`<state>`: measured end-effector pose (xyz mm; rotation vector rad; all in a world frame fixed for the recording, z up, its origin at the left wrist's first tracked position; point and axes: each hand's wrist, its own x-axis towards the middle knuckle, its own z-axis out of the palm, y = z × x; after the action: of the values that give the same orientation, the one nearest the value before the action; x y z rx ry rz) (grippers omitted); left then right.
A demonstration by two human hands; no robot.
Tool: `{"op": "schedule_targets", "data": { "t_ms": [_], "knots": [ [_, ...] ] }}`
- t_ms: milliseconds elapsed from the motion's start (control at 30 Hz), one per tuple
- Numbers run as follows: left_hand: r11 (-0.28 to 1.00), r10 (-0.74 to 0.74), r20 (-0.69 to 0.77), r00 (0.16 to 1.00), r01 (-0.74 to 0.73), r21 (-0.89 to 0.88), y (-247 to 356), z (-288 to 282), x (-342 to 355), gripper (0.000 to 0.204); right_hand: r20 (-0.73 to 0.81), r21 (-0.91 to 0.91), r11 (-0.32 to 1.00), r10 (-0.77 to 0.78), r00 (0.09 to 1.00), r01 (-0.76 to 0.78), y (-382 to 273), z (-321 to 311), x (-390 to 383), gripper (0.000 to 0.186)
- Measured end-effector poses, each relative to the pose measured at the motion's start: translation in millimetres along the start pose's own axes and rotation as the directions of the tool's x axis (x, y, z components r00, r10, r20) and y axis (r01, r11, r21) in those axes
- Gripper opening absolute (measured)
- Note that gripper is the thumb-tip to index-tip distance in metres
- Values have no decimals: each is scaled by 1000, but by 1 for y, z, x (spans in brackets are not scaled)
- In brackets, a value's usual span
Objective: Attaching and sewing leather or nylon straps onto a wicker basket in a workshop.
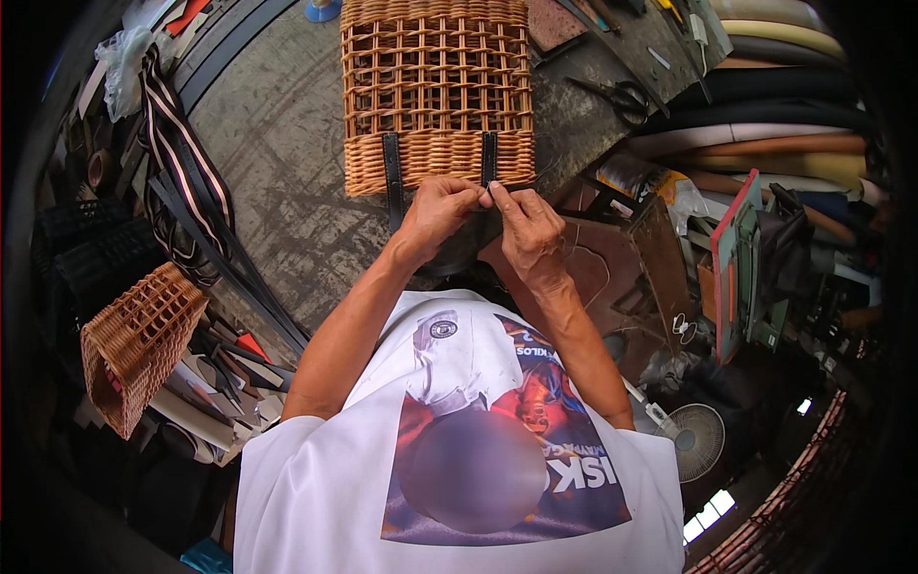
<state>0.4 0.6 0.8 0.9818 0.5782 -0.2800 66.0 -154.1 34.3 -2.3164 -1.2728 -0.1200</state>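
The wicker basket [438, 153] is located on the worn grey table [296, 163], directly ahead of the person, on the far side of both hands. Two black straps, a left strap [393, 163] and a right strap [489, 153], cross its near woven band. The left hand [436, 214] and right hand [534, 232] meet at the near end of the right strap. On each hand, thumb and index finger are bent with the tips drawn close together; whether they grip the strap or something finer cannot be told. Scissors [626, 99] lie at far right, near material rolls [765, 96]. A second wicker basket [143, 335] is at left, below striped webbing [191, 172]
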Motion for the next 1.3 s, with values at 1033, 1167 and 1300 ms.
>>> {"op": "schedule_targets", "data": {
  "t_ms": [1033,1167,1300],
  "knots": [
    [999,29,17,999,-29,15,-3,-2,2,18,-66,165,980,125,990,-113,-7,8,0,16],
    [999,53,4,999,-53,1,-6,-2,5,17,-50,70,984,169,984,-166,-16,15,15,15],
    [999,23,-2,1000,-23,40,-1,-4,3,15,65,105,938,326,943,-331,-22,16,32,10]
  ]
}}
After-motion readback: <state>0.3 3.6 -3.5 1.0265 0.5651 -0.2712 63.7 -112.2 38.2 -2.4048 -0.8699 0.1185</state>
